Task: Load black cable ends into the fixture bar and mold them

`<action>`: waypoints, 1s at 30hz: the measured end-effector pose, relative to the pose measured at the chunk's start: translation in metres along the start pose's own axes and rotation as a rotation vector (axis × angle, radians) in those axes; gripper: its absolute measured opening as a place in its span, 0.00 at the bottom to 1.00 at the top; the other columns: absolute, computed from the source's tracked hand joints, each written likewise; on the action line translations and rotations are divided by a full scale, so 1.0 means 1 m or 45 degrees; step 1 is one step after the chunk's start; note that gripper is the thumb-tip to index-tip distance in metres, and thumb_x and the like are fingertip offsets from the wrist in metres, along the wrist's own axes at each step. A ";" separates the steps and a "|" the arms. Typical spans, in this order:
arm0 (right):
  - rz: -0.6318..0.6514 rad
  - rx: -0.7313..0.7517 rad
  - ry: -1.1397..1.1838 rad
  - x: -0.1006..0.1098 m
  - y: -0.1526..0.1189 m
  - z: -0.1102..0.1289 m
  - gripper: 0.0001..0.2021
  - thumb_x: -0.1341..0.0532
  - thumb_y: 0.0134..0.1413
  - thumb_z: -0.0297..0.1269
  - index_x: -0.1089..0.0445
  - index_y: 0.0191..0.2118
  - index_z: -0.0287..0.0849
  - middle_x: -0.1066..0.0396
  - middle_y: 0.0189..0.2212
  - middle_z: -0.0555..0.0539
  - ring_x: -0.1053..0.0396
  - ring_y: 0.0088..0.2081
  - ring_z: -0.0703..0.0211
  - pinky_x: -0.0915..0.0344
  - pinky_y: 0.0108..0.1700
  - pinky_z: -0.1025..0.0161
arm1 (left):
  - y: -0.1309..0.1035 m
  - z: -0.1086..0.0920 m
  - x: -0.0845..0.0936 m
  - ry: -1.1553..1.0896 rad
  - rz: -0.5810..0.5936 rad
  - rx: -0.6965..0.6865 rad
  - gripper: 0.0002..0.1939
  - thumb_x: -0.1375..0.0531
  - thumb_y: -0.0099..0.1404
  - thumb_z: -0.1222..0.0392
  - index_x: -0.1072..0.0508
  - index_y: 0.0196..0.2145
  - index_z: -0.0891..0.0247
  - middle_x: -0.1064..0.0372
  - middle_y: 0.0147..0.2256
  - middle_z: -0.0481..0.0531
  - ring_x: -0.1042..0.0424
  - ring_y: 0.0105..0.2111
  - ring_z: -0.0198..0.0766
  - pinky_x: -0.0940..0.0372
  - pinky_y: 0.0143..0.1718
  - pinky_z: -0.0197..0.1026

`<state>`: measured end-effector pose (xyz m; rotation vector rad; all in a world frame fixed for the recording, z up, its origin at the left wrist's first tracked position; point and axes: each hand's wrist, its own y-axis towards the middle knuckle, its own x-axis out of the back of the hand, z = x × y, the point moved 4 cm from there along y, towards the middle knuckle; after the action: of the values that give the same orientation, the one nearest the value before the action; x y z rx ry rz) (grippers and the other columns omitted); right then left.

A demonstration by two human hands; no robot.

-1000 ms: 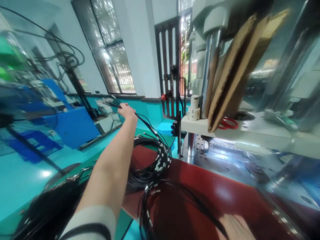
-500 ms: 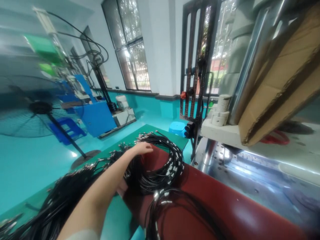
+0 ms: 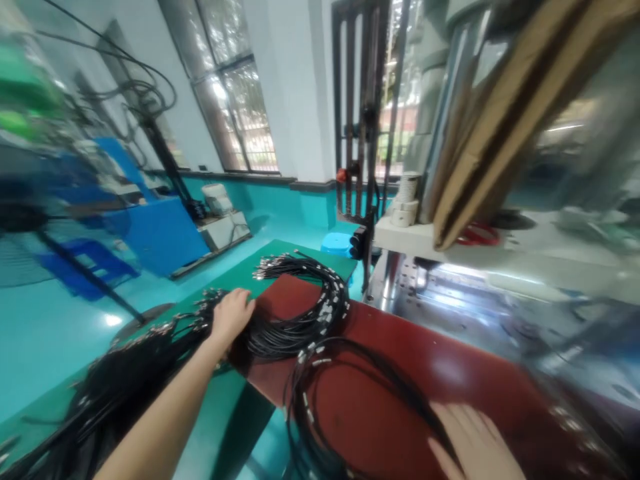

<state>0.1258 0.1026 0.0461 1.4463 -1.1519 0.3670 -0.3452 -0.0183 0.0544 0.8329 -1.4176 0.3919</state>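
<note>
My left hand [image 3: 233, 317] curls over black cables at the left end of a red board [image 3: 380, 400]. Its thumb and palm side are hidden. Beside it, a thick coil of black cables [image 3: 327, 303] with white tags and metal ends curves over the board. A second, looser coil of black cables [image 3: 395, 380] lies nearer to me. At the lower right my right hand [image 3: 475, 440], slightly blurred, has this coil's strands running between its thumb and fingers. A large pile of black cables [image 3: 130, 373] spreads left of my left forearm.
The pile rests on a green table [image 3: 280, 250]. To the right stands a press with a metal bed [image 3: 450, 300] and a cardboard piece [image 3: 480, 147] leaning on it. A fan [image 3: 95, 280], blue stools [image 3: 337, 243] and a blue machine [image 3: 160, 233] are farther off.
My left hand has moved left and back from above the thick coil to its left end. My right hand has come into view at the nearer coil. The view has shifted right.
</note>
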 end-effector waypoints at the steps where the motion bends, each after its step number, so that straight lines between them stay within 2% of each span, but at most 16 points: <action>1: 0.050 -0.071 -0.006 0.008 -0.001 -0.007 0.16 0.50 0.55 0.39 0.34 0.45 0.38 0.28 0.38 0.42 0.30 0.38 0.50 0.35 0.38 0.56 | -0.003 -0.008 0.008 -0.065 -0.092 -0.052 0.16 0.55 0.62 0.56 0.37 0.44 0.63 0.39 0.50 0.61 0.41 0.50 0.46 0.44 0.48 0.48; 3: 0.148 -0.215 -0.004 0.024 -0.012 -0.028 0.19 0.49 0.55 0.41 0.37 0.49 0.36 0.30 0.42 0.40 0.32 0.42 0.50 0.35 0.42 0.54 | -0.016 -0.036 0.025 -0.295 -0.189 -0.257 0.16 0.53 0.62 0.53 0.37 0.44 0.62 0.36 0.46 0.59 0.37 0.47 0.44 0.41 0.46 0.44; 4: 0.199 -0.285 -0.006 0.032 -0.023 -0.042 0.19 0.49 0.55 0.41 0.37 0.49 0.35 0.30 0.42 0.39 0.33 0.43 0.50 0.36 0.43 0.54 | -0.026 -0.054 0.033 -0.417 -0.152 -0.381 0.15 0.52 0.62 0.52 0.37 0.44 0.59 0.35 0.45 0.56 0.34 0.44 0.42 0.39 0.43 0.42; 6: 0.312 -0.447 -0.009 0.050 -0.052 -0.072 0.17 0.48 0.55 0.39 0.36 0.47 0.35 0.31 0.43 0.38 0.34 0.45 0.49 0.37 0.46 0.53 | -0.054 -0.101 0.049 -0.527 -0.077 -0.714 0.13 0.51 0.62 0.52 0.35 0.41 0.57 0.33 0.43 0.52 0.33 0.42 0.40 0.39 0.44 0.41; 9: 0.631 -0.733 -0.006 0.072 -0.103 -0.104 0.17 0.47 0.51 0.36 0.34 0.47 0.36 0.32 0.43 0.38 0.34 0.45 0.48 0.37 0.46 0.53 | -0.107 -0.176 0.065 -0.483 -0.009 -1.198 0.14 0.48 0.61 0.53 0.34 0.44 0.55 0.34 0.46 0.52 0.37 0.48 0.42 0.42 0.50 0.44; 12: 0.903 -0.890 0.054 0.083 -0.136 -0.107 0.22 0.47 0.48 0.30 0.39 0.51 0.34 0.34 0.46 0.37 0.35 0.47 0.50 0.38 0.48 0.56 | -0.151 -0.241 0.059 -0.326 0.121 -1.491 0.25 0.44 0.58 0.50 0.40 0.52 0.56 0.41 0.54 0.54 0.43 0.53 0.47 0.48 0.54 0.51; 14: 0.941 -0.958 0.036 0.084 -0.140 -0.103 0.25 0.49 0.46 0.26 0.43 0.54 0.31 0.37 0.49 0.35 0.37 0.50 0.51 0.40 0.50 0.58 | -0.171 -0.276 0.049 -0.266 0.155 -1.631 0.30 0.43 0.56 0.48 0.44 0.55 0.58 0.44 0.55 0.56 0.46 0.55 0.50 0.53 0.56 0.55; 16: 0.931 -1.024 -0.001 0.083 -0.135 -0.100 0.24 0.51 0.45 0.24 0.41 0.52 0.31 0.36 0.48 0.35 0.38 0.50 0.51 0.41 0.50 0.59 | -0.184 -0.302 0.040 -0.229 0.189 -1.740 0.30 0.44 0.57 0.48 0.44 0.55 0.60 0.41 0.53 0.58 0.43 0.53 0.50 0.53 0.56 0.56; 18: 0.941 -1.060 0.009 0.082 -0.127 -0.100 0.19 0.51 0.46 0.23 0.37 0.46 0.33 0.33 0.43 0.36 0.35 0.47 0.51 0.40 0.47 0.59 | -0.192 -0.319 0.031 -0.169 0.239 -1.784 0.22 0.47 0.60 0.52 0.40 0.51 0.63 0.36 0.46 0.58 0.38 0.47 0.48 0.46 0.51 0.53; 21: 1.024 -1.102 0.087 0.082 -0.116 -0.110 0.14 0.50 0.46 0.25 0.35 0.41 0.35 0.32 0.39 0.37 0.33 0.42 0.51 0.39 0.42 0.60 | -0.199 -0.332 0.024 -0.063 0.296 -1.786 0.11 0.53 0.64 0.61 0.36 0.42 0.65 0.34 0.38 0.57 0.34 0.37 0.44 0.38 0.39 0.47; 25: 1.134 -1.128 0.177 0.081 -0.106 -0.137 0.11 0.48 0.44 0.26 0.33 0.35 0.38 0.31 0.36 0.40 0.32 0.38 0.52 0.40 0.36 0.63 | -0.205 -0.339 0.027 -0.045 0.323 -1.777 0.11 0.57 0.64 0.66 0.37 0.40 0.65 0.35 0.36 0.56 0.34 0.34 0.43 0.37 0.35 0.46; 30: 1.064 -1.216 0.119 0.067 -0.086 -0.176 0.10 0.49 0.48 0.28 0.32 0.33 0.35 0.30 0.34 0.37 0.31 0.35 0.51 0.43 0.31 0.63 | -0.205 -0.348 0.038 -0.145 0.368 -1.728 0.12 0.59 0.65 0.64 0.38 0.38 0.64 0.36 0.36 0.55 0.34 0.34 0.42 0.36 0.34 0.45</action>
<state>0.2934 0.2144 0.0945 0.0833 -1.5189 0.3612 0.0476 0.0822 0.0554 -0.4627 -1.5101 -0.4257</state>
